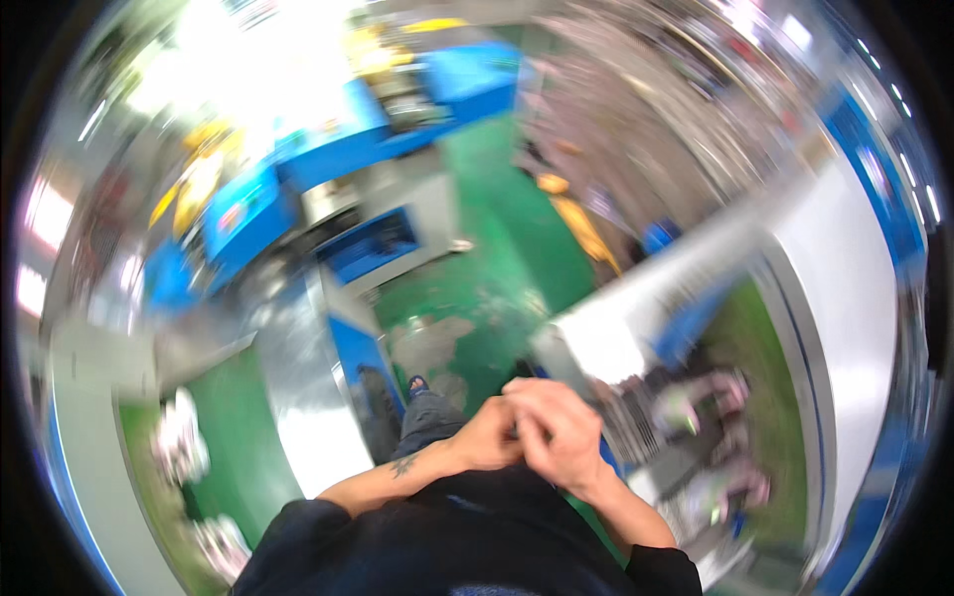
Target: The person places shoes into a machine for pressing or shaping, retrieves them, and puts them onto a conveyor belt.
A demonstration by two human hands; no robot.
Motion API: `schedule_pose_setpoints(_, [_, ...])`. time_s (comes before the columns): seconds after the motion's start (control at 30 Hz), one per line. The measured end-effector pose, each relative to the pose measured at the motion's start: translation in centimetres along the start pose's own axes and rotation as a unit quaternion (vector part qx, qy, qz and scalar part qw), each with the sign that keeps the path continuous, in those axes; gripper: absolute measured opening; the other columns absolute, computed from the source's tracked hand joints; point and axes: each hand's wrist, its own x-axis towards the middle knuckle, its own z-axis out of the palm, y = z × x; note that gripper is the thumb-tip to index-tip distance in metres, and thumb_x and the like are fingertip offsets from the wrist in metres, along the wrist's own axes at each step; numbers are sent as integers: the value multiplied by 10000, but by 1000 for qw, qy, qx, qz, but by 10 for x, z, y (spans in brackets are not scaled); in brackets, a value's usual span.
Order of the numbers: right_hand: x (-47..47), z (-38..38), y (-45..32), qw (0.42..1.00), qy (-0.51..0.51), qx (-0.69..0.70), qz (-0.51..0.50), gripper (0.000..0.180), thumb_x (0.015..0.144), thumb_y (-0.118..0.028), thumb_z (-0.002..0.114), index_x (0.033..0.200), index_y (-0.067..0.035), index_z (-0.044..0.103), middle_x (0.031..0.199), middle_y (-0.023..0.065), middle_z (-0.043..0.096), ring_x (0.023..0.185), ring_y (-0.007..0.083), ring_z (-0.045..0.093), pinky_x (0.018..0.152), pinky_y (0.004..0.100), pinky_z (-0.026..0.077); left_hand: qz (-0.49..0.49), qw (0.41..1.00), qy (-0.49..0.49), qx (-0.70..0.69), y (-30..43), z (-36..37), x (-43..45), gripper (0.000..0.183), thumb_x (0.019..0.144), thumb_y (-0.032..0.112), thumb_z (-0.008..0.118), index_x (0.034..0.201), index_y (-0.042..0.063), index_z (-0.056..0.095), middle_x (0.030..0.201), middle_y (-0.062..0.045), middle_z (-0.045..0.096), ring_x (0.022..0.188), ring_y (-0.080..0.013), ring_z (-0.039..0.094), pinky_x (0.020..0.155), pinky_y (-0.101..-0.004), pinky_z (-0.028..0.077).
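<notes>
My left hand [486, 436] and my right hand [555, 428] are brought together in front of my black shirt [447, 536]. The right hand's curled fingers lie over the fingers of the left. Blur and the overlap hide whether anything small is between them. Below the hands is a grey trouser leg [432, 417], with a foot in a dark blue sandal [417, 385] on the green floor [477, 350].
A shiny metal table [298, 387] stands at my left, and a pale machine housing [835, 246] at my right. Blurred pale bundles [179, 439] lie at the left, others [682, 410] at the right. Ahead are blue-and-grey machines [335, 149] and a yellow object [585, 227] near the floor.
</notes>
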Motion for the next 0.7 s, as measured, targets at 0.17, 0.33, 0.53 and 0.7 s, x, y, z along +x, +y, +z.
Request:
schedule_pose_setpoints(0.17, [62, 129, -44, 934, -292, 79, -188, 219, 724, 39, 633, 935, -16, 655, 906, 128, 677, 846, 292, 661, 753, 349, 534, 25, 965, 256, 47, -51, -78, -100, 230, 797, 59, 592, 1023, 21, 571, 991, -155, 605, 952, -325, 572, 814, -387, 466])
schedule_pose_setpoints(0.33, [56, 265, -129, 798, -547, 113, -228, 178, 818, -31, 612, 988, -39, 660, 927, 136, 670, 841, 293, 652, 742, 352, 529, -251, 670, 685, 138, -102, -116, -325, 279, 835, 136, 572, 1088, 23, 599, 1070, -188, 624, 1011, -351, 596, 886, -399, 468])
schedule_pose_setpoints(0.53, [81, 506, -189, 632, -687, 33, -356, 550, 819, -221, 663, 1276, 13, 468, 1268, 232, 522, 1164, 365, 522, 968, 410, 435, -470, 185, 809, 299, -189, -52, -556, 338, 847, 116, 564, 1154, -18, 525, 1196, -196, 549, 1109, -364, 518, 962, -467, 394])
schedule_pose_setpoints(0.7, [30, 748, -314, 419, -623, 45, -659, 816, 723, -237, 758, 1383, -3, 339, 1407, 228, 381, 1301, 362, 380, 1085, 402, 324, -599, 48, 755, 264, -238, 36, -581, 384, 861, 141, 571, 1206, -18, 515, 1329, -159, 482, 1233, -333, 448, 1033, -477, 328])
